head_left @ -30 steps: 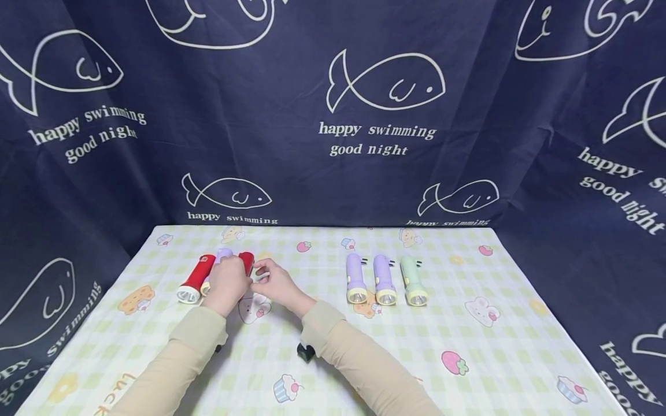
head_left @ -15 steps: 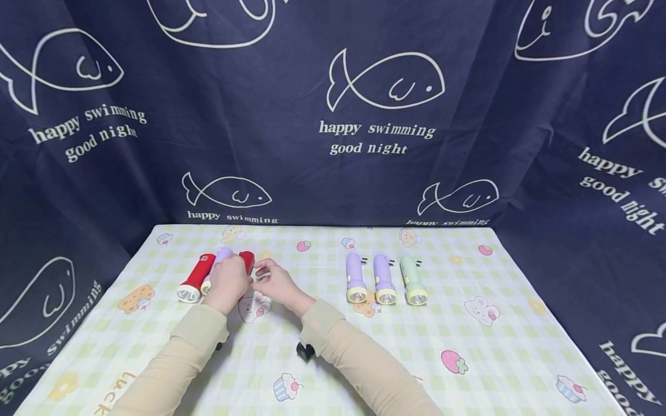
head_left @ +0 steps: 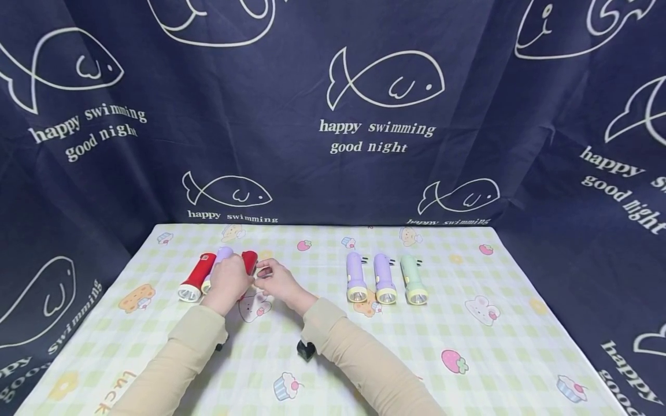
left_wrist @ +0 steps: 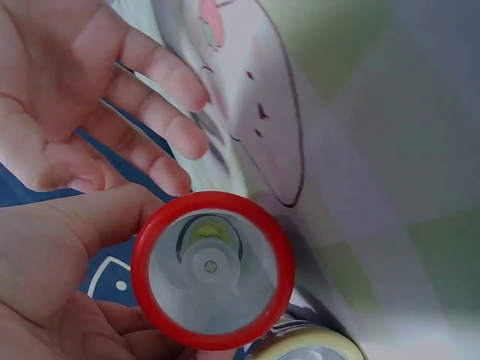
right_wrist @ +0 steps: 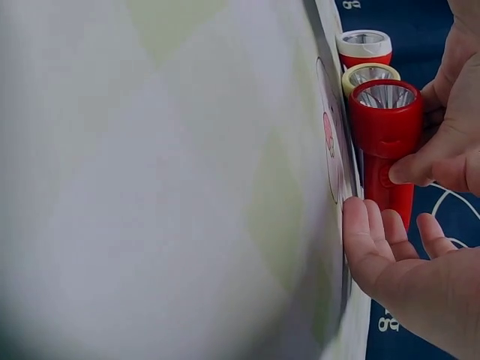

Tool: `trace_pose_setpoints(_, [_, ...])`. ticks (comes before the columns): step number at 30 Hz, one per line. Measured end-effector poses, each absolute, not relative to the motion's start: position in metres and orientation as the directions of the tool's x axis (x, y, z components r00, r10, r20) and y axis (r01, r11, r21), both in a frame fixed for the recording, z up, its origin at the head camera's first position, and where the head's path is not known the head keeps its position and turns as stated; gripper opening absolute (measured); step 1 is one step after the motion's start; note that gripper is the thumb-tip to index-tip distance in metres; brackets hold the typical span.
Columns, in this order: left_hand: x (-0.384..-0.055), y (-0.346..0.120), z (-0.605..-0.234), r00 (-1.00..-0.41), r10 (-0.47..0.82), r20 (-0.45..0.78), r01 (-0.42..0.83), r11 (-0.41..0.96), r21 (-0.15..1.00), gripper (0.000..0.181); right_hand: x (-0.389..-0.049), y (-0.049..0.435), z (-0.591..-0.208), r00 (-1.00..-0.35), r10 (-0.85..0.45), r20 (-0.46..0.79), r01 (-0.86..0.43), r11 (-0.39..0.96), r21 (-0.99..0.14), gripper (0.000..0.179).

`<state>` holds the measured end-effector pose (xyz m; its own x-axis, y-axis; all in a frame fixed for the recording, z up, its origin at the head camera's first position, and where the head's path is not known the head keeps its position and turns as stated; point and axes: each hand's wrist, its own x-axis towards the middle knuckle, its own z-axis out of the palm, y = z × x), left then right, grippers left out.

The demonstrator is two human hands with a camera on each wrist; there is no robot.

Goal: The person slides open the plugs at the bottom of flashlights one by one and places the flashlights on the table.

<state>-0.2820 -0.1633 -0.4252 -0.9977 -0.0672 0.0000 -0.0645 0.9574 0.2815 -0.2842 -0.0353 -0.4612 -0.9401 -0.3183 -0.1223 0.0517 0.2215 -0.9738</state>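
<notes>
My left hand (head_left: 229,283) grips an all-red flashlight (right_wrist: 386,124), its thumb on the round button of the handle in the right wrist view. The left wrist view looks straight into its red-rimmed lens. My right hand (head_left: 281,285) is just right of it, palm toward the handle, with fingers loosely bent and nothing in them. On the left side of the held flashlight lies a purple flashlight (head_left: 224,252) with a cream rim, mostly hidden by the left hand. Beyond that lies a red flashlight (head_left: 200,270) with a white rim.
To the right, two purple flashlights (head_left: 355,271) and a green flashlight (head_left: 411,273) lie in a row, their plug prongs showing. A checked cloth (head_left: 322,364) with cartoon prints covers the table. Behind it hangs a navy curtain (head_left: 291,115) with white fish drawings.
The held red flashlight and both hands have shifted slightly to the right. The other flashlights have stayed in place.
</notes>
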Motion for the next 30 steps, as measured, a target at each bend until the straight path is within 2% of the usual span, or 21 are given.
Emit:
trace_pose_setpoints(17, [-0.264, -0.159, -0.411, -0.997, -0.007, 0.080, 0.021, 0.940, 0.339, 0.034, -0.286, -0.030, -0.451, -0.944, -0.280, -0.175, 0.154, 0.097, -0.983, 0.044])
trace_pose_setpoints(24, [-0.255, -0.151, -0.405, -0.997, -0.008, 0.082, 0.024, 0.925, 0.380, 0.040, -0.289, -0.026, -0.450, -0.951, -0.265, -0.159, 0.161, 0.016, -0.987, 0.054])
trace_pose_setpoints(30, [-0.248, -0.145, -0.400, -0.989, 0.016, 0.145, 0.071, 0.922, 0.380, 0.044, -0.292, -0.020, -0.443, -0.954, -0.251, -0.163, 0.187, -0.075, -0.979, 0.056])
